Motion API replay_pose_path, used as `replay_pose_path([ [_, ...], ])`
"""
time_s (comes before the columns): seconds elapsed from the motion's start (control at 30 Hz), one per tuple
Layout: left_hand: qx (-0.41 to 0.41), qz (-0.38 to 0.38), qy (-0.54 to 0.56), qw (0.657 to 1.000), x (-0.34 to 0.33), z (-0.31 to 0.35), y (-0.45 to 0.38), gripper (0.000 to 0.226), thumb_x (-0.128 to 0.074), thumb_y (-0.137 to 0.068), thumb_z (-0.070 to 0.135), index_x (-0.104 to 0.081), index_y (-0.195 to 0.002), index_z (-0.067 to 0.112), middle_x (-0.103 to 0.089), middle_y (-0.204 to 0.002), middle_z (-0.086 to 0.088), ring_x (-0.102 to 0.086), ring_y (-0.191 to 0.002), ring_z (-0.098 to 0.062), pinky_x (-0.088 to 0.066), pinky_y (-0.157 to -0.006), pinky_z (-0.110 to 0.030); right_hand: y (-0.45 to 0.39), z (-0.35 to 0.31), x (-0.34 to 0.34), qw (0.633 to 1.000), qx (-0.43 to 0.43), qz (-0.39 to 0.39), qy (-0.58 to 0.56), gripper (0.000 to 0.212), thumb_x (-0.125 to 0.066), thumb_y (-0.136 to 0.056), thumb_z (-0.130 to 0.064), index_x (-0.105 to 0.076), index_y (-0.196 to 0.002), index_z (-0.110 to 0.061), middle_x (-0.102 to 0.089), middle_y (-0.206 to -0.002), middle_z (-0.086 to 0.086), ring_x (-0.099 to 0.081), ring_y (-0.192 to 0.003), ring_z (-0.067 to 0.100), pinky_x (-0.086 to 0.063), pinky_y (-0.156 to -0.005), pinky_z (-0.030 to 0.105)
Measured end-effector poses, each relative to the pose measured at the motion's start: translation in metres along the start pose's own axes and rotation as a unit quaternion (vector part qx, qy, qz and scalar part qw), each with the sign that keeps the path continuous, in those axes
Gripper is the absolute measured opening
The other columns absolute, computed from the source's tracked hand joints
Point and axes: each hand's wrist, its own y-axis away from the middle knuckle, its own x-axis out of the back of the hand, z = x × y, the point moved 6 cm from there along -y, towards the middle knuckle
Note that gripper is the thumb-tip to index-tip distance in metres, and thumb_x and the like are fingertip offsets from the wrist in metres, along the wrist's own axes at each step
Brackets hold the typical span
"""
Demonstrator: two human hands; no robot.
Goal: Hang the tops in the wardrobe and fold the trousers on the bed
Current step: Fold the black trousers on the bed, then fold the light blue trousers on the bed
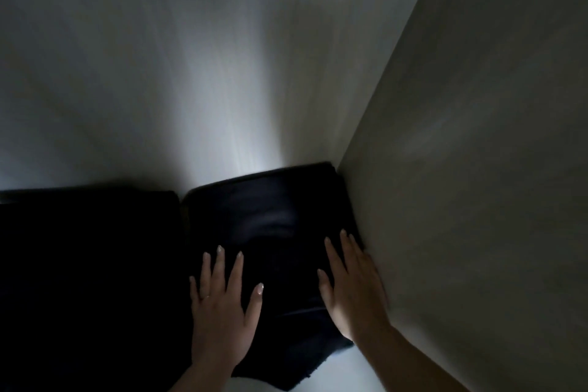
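Left hand (219, 321) flat, fingers straight and spread, palm down on folded dark trousers (270, 232). Right hand (350, 293) likewise flat, fingers straight and close together, on same garment's right edge, against pale side panel (461, 169). Trousers lying in corner beside second dark folded pile (86, 264). Dim light.

Bare forearms, ring (206, 296) on left grip (222, 321), long pale nails

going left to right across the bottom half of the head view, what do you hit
dark folded pile → left hand, flat on the second dark folded garment → right hand, flat at that garment's right edge → pale side panel
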Motion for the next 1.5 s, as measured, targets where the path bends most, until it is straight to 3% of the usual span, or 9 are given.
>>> replay_pose_path([
  [0.27, 0.001, 0.025, -0.003, 1.000, -0.013, -0.009, -0.007, 0.085, -0.004, -0.091, 0.068, -0.049, -0.139, 0.014, -0.032, -0.153, -0.014, -0.020, -0.144, -0.030, -0.023, -0.110, -0.060, -0.015, 0.001, -0.019, 1.000, 0.014, -0.020, 0.005, 0.059, -0.031, -0.090, -0.044, -0.047, -0.140, -0.017, -0.042, -0.146, 0.016, -0.045, -0.132, 0.027, -0.043, -0.103, 0.041],
  [0.4, 0.021, -0.030, -0.040, 0.999, -0.021, -0.013, -0.014, 0.078, -0.014, -0.086, 0.066, -0.034, -0.148, 0.023, -0.016, -0.160, -0.007, -0.003, -0.148, -0.023, -0.011, -0.115, -0.054, -0.026, -0.002, -0.016, 0.984, 0.025, -0.169, 0.049, 0.064, -0.026, -0.097, -0.047, -0.008, -0.153, -0.021, -0.005, -0.160, 0.014, -0.012, -0.146, 0.024, -0.015, -0.117, 0.037],
  [0.5, 0.034, -0.116, -0.037, 0.992, -0.017, -0.018, -0.021, 0.069, -0.028, -0.092, 0.062, -0.015, -0.152, 0.029, 0.005, -0.162, -0.001, 0.013, -0.147, -0.018, -0.004, -0.118, -0.048, -0.042, -0.017, 0.013, 0.961, -0.017, -0.268, 0.071, 0.057, -0.040, -0.094, -0.040, -0.033, -0.146, -0.017, -0.032, -0.151, 0.014, -0.037, -0.134, 0.031, -0.031, -0.108, 0.041],
  [0.63, 0.082, -0.185, 0.122, 0.972, 0.029, -0.002, -0.024, 0.057, -0.053, -0.094, 0.042, -0.043, -0.142, 0.014, -0.033, -0.153, -0.010, -0.027, -0.142, -0.024, -0.026, -0.114, -0.034, -0.048, -0.057, 0.075, 0.978, -0.027, -0.198, -0.055, 0.041, -0.047, -0.091, -0.039, -0.058, -0.123, -0.018, -0.059, -0.127, 0.007, -0.055, -0.116, 0.030, -0.046, -0.094, 0.036],
  [0.73, 0.195, -0.185, 0.417, 0.868, 0.076, 0.016, -0.001, 0.035, -0.050, -0.098, 0.027, -0.054, -0.128, 0.010, -0.059, -0.127, -0.006, -0.056, -0.113, -0.018, -0.040, -0.096, -0.033, -0.024, -0.075, 0.119, 0.977, -0.010, -0.126, -0.173, 0.036, -0.050, -0.091, -0.039, -0.060, -0.123, -0.025, -0.062, -0.125, -0.003, -0.057, -0.115, 0.021, -0.046, -0.093, 0.032],
  [0.8, 0.211, -0.166, 0.511, 0.817, 0.108, 0.026, 0.019, 0.029, -0.047, -0.099, 0.026, -0.053, -0.125, 0.014, -0.062, -0.120, -0.003, -0.058, -0.108, -0.017, -0.040, -0.095, -0.035, -0.004, -0.082, 0.140, 0.961, -0.002, -0.118, -0.251, 0.035, -0.054, -0.091, -0.036, -0.063, -0.122, -0.023, -0.063, -0.125, -0.004, -0.057, -0.116, 0.016, -0.044, -0.096, 0.026],
  [1.0, 0.197, -0.065, 0.589, 0.781, 0.210, 0.023, 0.089, 0.021, -0.056, -0.094, 0.028, -0.062, -0.113, 0.021, -0.071, -0.106, 0.003, -0.066, -0.100, -0.012, -0.048, -0.088, -0.032, 0.050, -0.123, 0.210, 0.922, 0.065, -0.086, -0.371, 0.031, -0.058, -0.092, -0.027, -0.066, -0.118, -0.012, -0.066, -0.120, 0.002, -0.058, -0.115, 0.016, -0.041, -0.095, 0.023],
  [1.33, 0.268, 0.154, 0.619, 0.722, 0.321, -0.035, 0.279, 0.014, -0.046, -0.099, 0.024, -0.059, -0.102, 0.025, -0.068, -0.097, 0.006, -0.063, -0.092, -0.009, -0.042, -0.088, -0.031, 0.165, -0.256, 0.264, 0.850, 0.300, -0.152, -0.404, 0.020, -0.060, -0.090, -0.014, -0.071, -0.107, -0.009, -0.068, -0.114, 0.003, -0.059, -0.106, 0.009, -0.037, -0.090, 0.007],
  [1.5, 0.291, 0.284, 0.595, 0.693, 0.347, -0.059, 0.430, 0.014, -0.053, -0.095, 0.022, -0.063, -0.106, 0.021, -0.071, -0.100, 0.000, -0.066, -0.092, -0.015, -0.044, -0.078, -0.028, 0.268, -0.322, 0.264, 0.798, 0.448, -0.232, -0.329, 0.023, -0.057, -0.094, -0.024, -0.068, -0.112, -0.017, -0.067, -0.110, -0.006, -0.059, -0.109, 0.010, -0.041, -0.093, 0.021],
])
